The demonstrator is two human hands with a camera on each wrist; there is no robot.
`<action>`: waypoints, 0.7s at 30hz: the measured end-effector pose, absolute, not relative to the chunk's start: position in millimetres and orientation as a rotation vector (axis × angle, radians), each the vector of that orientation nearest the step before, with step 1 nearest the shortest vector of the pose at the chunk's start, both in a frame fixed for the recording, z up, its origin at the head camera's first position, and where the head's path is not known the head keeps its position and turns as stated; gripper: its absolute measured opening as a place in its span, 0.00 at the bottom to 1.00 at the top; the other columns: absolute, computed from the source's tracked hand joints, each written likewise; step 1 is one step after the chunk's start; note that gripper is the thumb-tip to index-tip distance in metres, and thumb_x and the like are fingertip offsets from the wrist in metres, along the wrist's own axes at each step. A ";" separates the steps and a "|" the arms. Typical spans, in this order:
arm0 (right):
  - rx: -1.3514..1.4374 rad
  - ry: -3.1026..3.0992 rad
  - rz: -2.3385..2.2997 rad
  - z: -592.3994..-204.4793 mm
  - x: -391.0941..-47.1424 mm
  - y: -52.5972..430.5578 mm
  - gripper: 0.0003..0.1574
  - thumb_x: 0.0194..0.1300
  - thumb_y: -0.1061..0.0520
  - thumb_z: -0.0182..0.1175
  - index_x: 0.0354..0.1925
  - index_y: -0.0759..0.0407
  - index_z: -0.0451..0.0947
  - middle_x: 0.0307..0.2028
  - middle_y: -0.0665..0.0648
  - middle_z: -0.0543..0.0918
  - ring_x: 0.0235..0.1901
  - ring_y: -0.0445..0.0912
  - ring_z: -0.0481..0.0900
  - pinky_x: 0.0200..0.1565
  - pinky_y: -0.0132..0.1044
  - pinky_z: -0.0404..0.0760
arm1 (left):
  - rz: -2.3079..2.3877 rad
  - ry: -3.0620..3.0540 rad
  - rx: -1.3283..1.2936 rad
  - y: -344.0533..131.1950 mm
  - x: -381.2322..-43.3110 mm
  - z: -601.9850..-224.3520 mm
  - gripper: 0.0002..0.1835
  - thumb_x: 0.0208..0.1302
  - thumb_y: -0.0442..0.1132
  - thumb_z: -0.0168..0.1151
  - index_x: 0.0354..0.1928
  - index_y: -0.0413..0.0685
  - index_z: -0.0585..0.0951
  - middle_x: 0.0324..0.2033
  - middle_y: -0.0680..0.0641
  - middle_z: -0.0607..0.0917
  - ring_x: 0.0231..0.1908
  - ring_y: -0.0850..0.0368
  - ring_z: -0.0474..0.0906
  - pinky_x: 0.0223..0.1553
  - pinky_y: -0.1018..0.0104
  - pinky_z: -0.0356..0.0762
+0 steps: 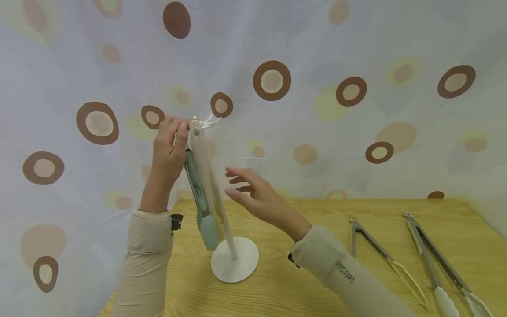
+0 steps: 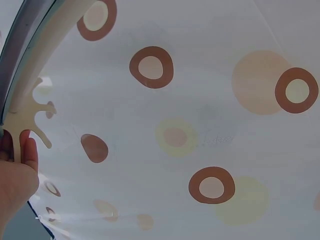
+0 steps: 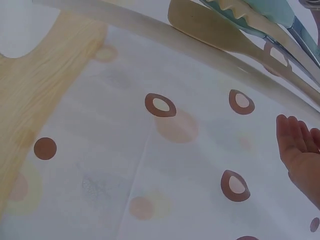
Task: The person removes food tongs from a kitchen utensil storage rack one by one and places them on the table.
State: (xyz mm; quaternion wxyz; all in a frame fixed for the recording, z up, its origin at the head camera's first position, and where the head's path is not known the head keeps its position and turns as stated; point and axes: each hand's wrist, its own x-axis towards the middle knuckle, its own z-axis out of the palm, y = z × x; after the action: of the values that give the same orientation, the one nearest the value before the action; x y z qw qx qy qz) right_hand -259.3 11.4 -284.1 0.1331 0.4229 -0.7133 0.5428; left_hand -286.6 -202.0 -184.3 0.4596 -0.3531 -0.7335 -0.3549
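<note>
A white utensil stand with a round base [image 1: 242,272] rises from the table, with pronged hooks [image 1: 210,124] at its top. My left hand [image 1: 165,152] is up there, thumb and fingers pinching one of the prongs; in the left wrist view, fingertips flank that hook [image 2: 20,122]. Teal-tipped tongs [image 1: 207,231] hang right below the left hand, tips down. Beside them hangs a beige-handled utensil [image 1: 201,154], and the right wrist view shows a beige spatula [image 3: 210,27] among the hanging tools. To the right of the post, my right hand [image 1: 261,198] hovers with fingers extended, holding nothing.
Two more pairs of tongs lie spread on the right of the wooden table [image 1: 277,281]: cream-tipped tongs [image 1: 382,251] and larger white-tipped tongs [image 1: 429,251]. A white curtain [image 1: 301,39] with brown and yellow dots stands behind the table and along its left side.
</note>
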 end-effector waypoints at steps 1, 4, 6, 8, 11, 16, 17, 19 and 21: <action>1.237 -2.056 1.571 -283.1 -258.8 9.6 0.32 0.68 0.60 0.57 0.68 0.60 0.63 0.61 0.58 0.71 0.57 0.48 0.73 0.56 0.39 0.74 | -0.878 -1.804 -0.866 -201.8 -286.6 -184.5 0.17 0.70 0.34 0.44 0.43 0.30 0.80 0.39 0.34 0.77 0.44 0.45 0.68 0.47 0.58 0.64; 1.256 -2.032 1.557 -281.0 -258.1 5.1 0.35 0.68 0.61 0.57 0.70 0.60 0.61 0.65 0.57 0.68 0.59 0.48 0.71 0.57 0.41 0.73 | -0.880 -1.797 -0.863 -201.4 -286.9 -184.7 0.17 0.70 0.34 0.44 0.42 0.30 0.80 0.39 0.34 0.77 0.44 0.45 0.68 0.47 0.59 0.63; 1.265 -2.025 1.557 -279.7 -257.6 2.7 0.36 0.68 0.60 0.57 0.71 0.59 0.59 0.67 0.57 0.66 0.61 0.48 0.70 0.57 0.42 0.73 | -0.875 -1.797 -0.867 -201.2 -287.2 -184.9 0.17 0.70 0.35 0.43 0.42 0.30 0.80 0.39 0.34 0.77 0.44 0.45 0.68 0.47 0.59 0.63; 1.267 -2.021 1.559 -278.6 -257.7 0.6 0.37 0.68 0.60 0.57 0.72 0.58 0.57 0.68 0.56 0.65 0.62 0.49 0.70 0.58 0.42 0.72 | -0.874 -1.797 -0.867 -200.8 -287.4 -184.8 0.17 0.70 0.35 0.43 0.42 0.30 0.80 0.39 0.34 0.77 0.44 0.45 0.68 0.46 0.59 0.64; 1.271 -2.020 1.568 -277.3 -258.3 -2.7 0.38 0.68 0.59 0.57 0.72 0.57 0.56 0.69 0.55 0.63 0.63 0.50 0.69 0.58 0.41 0.72 | -0.876 -1.796 -0.863 -200.8 -287.3 -184.9 0.17 0.70 0.35 0.44 0.43 0.30 0.81 0.38 0.34 0.77 0.44 0.45 0.68 0.47 0.59 0.64; 1.283 -2.025 1.591 -275.7 -257.8 -8.6 0.39 0.68 0.59 0.57 0.72 0.59 0.55 0.68 0.57 0.64 0.62 0.53 0.68 0.58 0.42 0.72 | -0.869 -1.797 -0.858 -201.2 -286.3 -184.9 0.17 0.70 0.35 0.44 0.42 0.30 0.80 0.38 0.34 0.77 0.44 0.45 0.69 0.47 0.59 0.64; 1.286 -2.025 1.595 -275.2 -257.5 -9.4 0.39 0.68 0.59 0.57 0.72 0.59 0.54 0.68 0.58 0.64 0.62 0.54 0.68 0.58 0.42 0.72 | -0.868 -1.797 -0.857 -201.2 -286.3 -185.0 0.17 0.70 0.35 0.44 0.42 0.30 0.80 0.39 0.34 0.77 0.44 0.45 0.69 0.47 0.59 0.64; 1.285 -2.030 1.595 -274.2 -257.2 -11.0 0.40 0.68 0.59 0.57 0.72 0.60 0.54 0.68 0.57 0.65 0.62 0.53 0.69 0.58 0.41 0.72 | -0.867 -1.798 -0.858 -200.7 -286.3 -185.0 0.17 0.70 0.35 0.44 0.42 0.30 0.80 0.39 0.34 0.77 0.44 0.45 0.69 0.47 0.59 0.64; 1.286 -2.036 1.595 -273.1 -257.0 -12.0 0.40 0.68 0.59 0.57 0.73 0.61 0.53 0.67 0.57 0.65 0.62 0.51 0.69 0.58 0.40 0.72 | -0.867 -1.799 -0.856 -200.3 -286.6 -185.0 0.17 0.70 0.35 0.44 0.42 0.30 0.80 0.39 0.34 0.77 0.44 0.44 0.69 0.47 0.59 0.64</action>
State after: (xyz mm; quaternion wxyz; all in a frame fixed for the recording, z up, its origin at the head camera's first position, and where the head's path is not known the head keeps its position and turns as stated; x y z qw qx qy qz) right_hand -257.0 -12.0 -273.1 0.1262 0.4416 -0.6994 0.5477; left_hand -286.6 -200.3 -185.0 0.4657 -0.3488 -0.7326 -0.3533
